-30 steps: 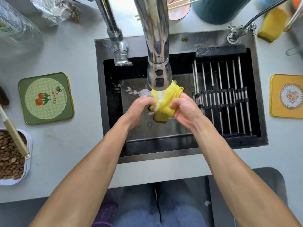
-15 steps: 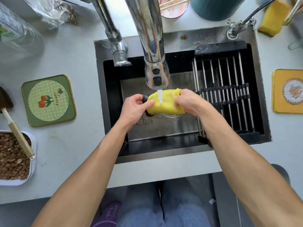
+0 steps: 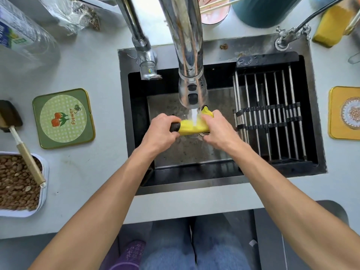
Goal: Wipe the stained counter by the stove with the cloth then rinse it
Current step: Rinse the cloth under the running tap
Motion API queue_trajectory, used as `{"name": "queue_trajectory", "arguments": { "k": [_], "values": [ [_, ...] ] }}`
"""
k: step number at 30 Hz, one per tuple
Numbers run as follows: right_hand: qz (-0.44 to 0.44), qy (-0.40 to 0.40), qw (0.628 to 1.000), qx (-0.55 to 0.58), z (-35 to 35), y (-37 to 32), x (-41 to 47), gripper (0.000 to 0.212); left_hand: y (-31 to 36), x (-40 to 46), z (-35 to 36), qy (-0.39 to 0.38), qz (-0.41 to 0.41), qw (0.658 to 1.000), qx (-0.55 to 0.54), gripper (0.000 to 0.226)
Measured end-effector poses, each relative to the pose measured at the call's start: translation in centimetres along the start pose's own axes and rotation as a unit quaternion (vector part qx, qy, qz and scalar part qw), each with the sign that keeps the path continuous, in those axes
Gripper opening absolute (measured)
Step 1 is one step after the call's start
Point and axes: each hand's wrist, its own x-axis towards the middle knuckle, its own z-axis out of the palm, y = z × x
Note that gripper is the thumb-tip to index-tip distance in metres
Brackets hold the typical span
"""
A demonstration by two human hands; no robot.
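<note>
The yellow cloth, bunched into a roll with a dark end on the left, is held over the sink under running water from the chrome faucet. My left hand grips the cloth's left end. My right hand grips its right end, and a yellow corner sticks up past the fingers. The water stream lands on the cloth's middle.
A metal drying rack fills the sink's right half. On the grey counter lie a green coaster at left, a tray of brown pellets with a scoop, a yellow coaster at right, and a yellow sponge at back right.
The cloth went from a hanging bunch to a tighter horizontal roll stretched between both hands. Both hands stayed under the faucet, shifting slightly.
</note>
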Motion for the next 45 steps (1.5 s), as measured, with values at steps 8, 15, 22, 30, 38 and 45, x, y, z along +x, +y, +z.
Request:
{"name": "queue_trajectory", "arguments": {
  "k": [8,15,22,30,38,45],
  "values": [
    [0.029,0.023,0.998,0.041,-1.5,1.1,0.1,0.032,-0.4,0.4,0.2,0.012,-0.027,0.988,-0.150,0.012],
    [0.060,-0.011,0.924,0.378,-3.0,1.9,0.5,0.032,-0.6,1.2,0.2,-0.019,-0.159,0.833,-0.529,0.040],
    [0.168,0.090,0.814,0.548,1.3,-0.9,2.8,0.040,2.9,2.3,3.4,0.114,-0.216,0.734,-0.634,0.017],
    [0.243,0.077,0.782,0.569,5.5,-3.2,4.2,0.032,7.7,0.6,7.6,0.200,-0.189,0.911,-0.309,0.044],
    [0.178,0.052,0.717,0.672,5.1,-4.7,2.9,0.029,3.5,1.7,6.1,0.201,-0.306,0.892,-0.264,0.043],
    [0.247,0.054,0.741,0.622,4.8,-4.4,3.0,0.037,7.9,1.3,6.3,0.221,-0.207,0.919,-0.254,0.063]
  ]
}}
